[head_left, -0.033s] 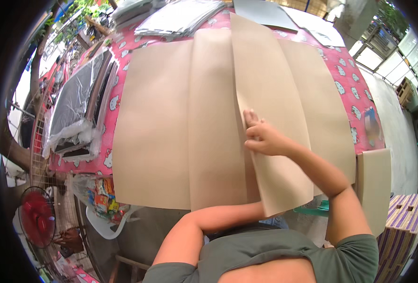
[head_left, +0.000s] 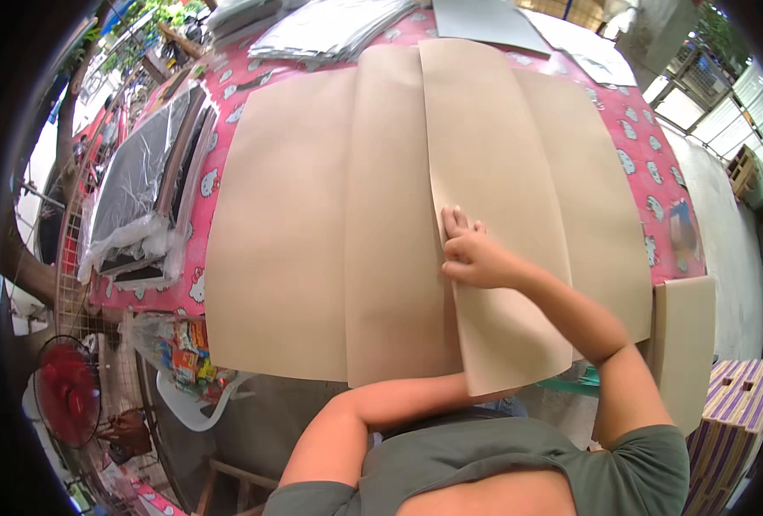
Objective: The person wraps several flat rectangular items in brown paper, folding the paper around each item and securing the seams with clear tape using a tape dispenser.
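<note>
A large brown paper sheet (head_left: 278, 224), with long panels and creases running from near to far, covers the middle of the table. Its centre-right panel (head_left: 498, 146) stands slightly raised, its left edge lapping over the panel beside it. My right hand (head_left: 476, 254) is at that left edge, about halfway along, its fingers partly curled and closed on the paper. My left forearm (head_left: 407, 400) reaches right along the near edge and passes beneath the raised panel, which hides my left hand.
Plastic-wrapped dark flat packs (head_left: 141, 181) lie at the left. White sheets (head_left: 334, 30) and a grey board (head_left: 489, 30) lie at the far side of the pink patterned tablecloth (head_left: 657, 206). Below left are a white plastic chair (head_left: 196, 404) and a red fan (head_left: 67, 391); striped stacked boards (head_left: 734, 430) stand right.
The raised panel has come down flatter, its far end lower and its near corner further left. My right hand has stayed at its edge, shifting slightly left.
</note>
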The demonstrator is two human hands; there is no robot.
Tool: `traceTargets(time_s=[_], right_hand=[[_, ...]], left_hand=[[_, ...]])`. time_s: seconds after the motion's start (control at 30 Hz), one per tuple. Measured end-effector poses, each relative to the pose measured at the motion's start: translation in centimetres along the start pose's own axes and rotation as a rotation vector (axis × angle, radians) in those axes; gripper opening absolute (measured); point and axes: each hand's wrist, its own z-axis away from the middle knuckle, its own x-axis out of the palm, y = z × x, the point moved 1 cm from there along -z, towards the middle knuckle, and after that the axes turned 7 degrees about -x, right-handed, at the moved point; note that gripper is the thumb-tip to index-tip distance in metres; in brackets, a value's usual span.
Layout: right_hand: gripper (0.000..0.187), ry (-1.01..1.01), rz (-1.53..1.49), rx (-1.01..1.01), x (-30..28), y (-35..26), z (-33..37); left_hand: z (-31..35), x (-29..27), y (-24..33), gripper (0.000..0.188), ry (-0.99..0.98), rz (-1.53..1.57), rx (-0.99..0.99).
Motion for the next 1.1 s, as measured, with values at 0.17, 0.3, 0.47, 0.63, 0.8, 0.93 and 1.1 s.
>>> traceTargets(time_s=[0.17,0.3,0.47,0.63,0.8,0.93,1.1], right_hand=[[0.019,-0.075,-0.542,0.082,-2.8,2.3,0.3],[0.049,0.752,0.392,0.242,-11.3,20.2,0.5],[0.064,0.565,-0.394,0.601,-9.8,26.4,-1.9],[0.062,0.673,-1.144,0.353,-10.4,23.2,-3.3],[0.043,0.337,-0.82,0.48,-16.8,22.7,-9.3],[0.036,0.16,-0.289,0.399,-17.8,24.5,-15.2],[0.05,0.315,0.283,0.192,-11.7,24.9,-15.4]], left_hand=[[1.2,-18.2,6.0,0.035,-0.72,0.219,-0.259],[2.2,-37.4,-6.2,0.038,1.009,-0.113,-0.435],[-5.0,-36.7,-12.5,0.051,0.822,0.39,-0.593],[-6.5,-36.4,-10.1,0.061,0.731,0.526,-0.498],[-4.7,-31.2,-7.5,0.058,0.887,0.651,-0.507],[-3.9,-20.1,-9.3,0.061,1.414,0.022,-0.447],[-4.9,-14.6,-4.2,0.059,0.737,-1.176,-0.884]])
